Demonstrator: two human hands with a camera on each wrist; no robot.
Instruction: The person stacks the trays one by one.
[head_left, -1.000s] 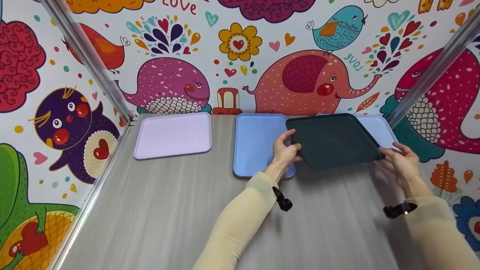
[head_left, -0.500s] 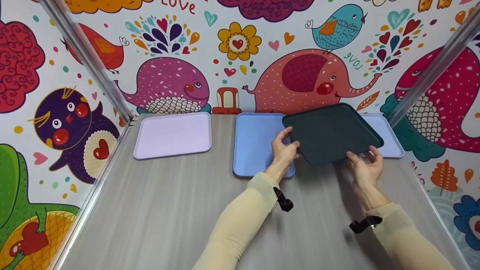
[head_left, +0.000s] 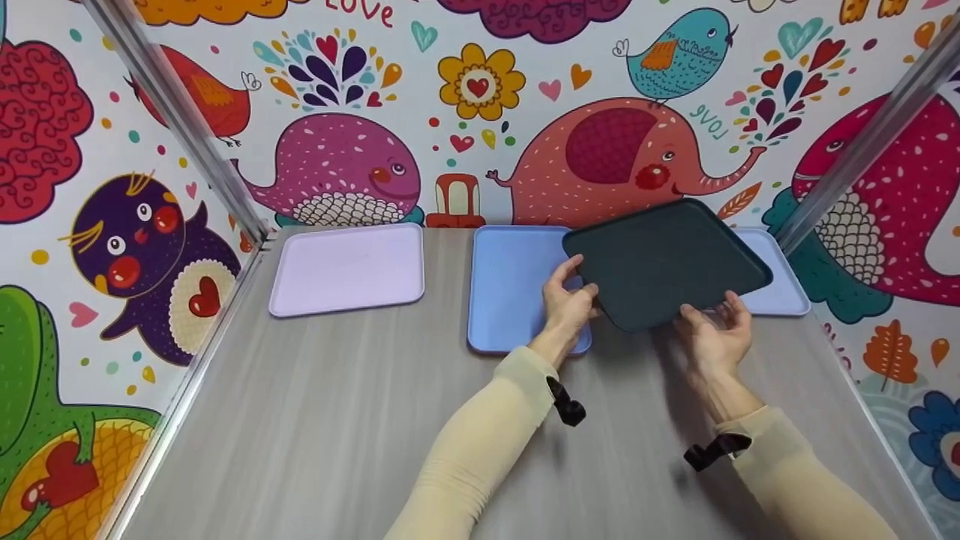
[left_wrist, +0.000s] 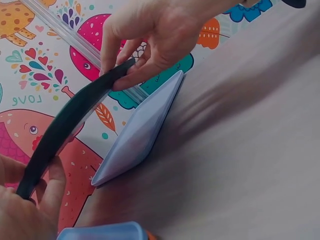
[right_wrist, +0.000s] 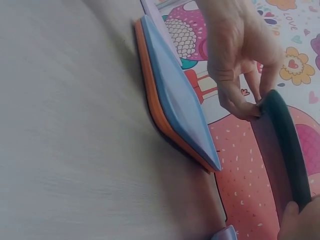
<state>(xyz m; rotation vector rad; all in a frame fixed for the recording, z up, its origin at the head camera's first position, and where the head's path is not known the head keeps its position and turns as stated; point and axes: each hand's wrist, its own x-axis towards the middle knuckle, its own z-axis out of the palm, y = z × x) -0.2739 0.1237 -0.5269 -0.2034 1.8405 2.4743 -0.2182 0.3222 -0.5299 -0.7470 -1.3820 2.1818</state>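
The far edge of the grey worktop (head_left: 337, 427) was bounded by a printed wall (head_left: 480, 154). A left post (head_left: 178, 116) and a right post (head_left: 862, 150) were positioned at the far left and far right corners. A lilac tray (head_left: 349, 270) was placed by the far left corner, with its long side along the far edge. A blue tray (head_left: 506, 289) was located near the middle of the far edge, short side facing the wall, and was stacked on an orange tray (right_wrist: 152, 97). A pale blue tray (head_left: 776, 277) was set by the far right corner; in the head view it was largely obstructed by the dark green tray (head_left: 667, 262), and the right part of the blue tray was overlapped by the left hand (head_left: 570, 304).

The dark green tray was held tilted above the worktop, toward the far edge, between the blue and pale blue trays. Its left side was pinched by the left hand; its near side was gripped by the right hand (head_left: 718, 337). The shallow rims and smooth bases of the lilac and dark green trays were exposed upward. Whether the orange tray was nested with the blue one could not be determined.
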